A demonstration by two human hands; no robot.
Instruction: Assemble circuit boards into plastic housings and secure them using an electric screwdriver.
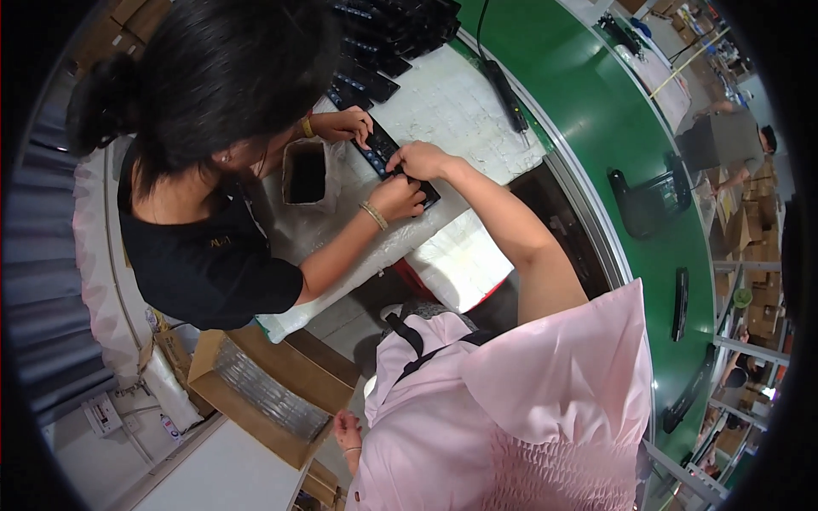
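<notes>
where r grip [420, 159] rests, blk bar [378, 146] lies underneath.

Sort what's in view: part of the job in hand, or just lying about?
In the job:
black panel
right hand, on it
co-worker's hands, on it
heaped black pieces, probably

Lying about, apparently:
black corded tool
brown carton

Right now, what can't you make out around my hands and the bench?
All in the head view:
Right hand: it hides exactly where it touches the black strip-shaped device.
Left hand: too small to tell whether it holds anything; pink clothing hides most of its forearm.
Open container: its inside is too dark to read.
Pile of black parts: cut off by the upper edge.
</notes>
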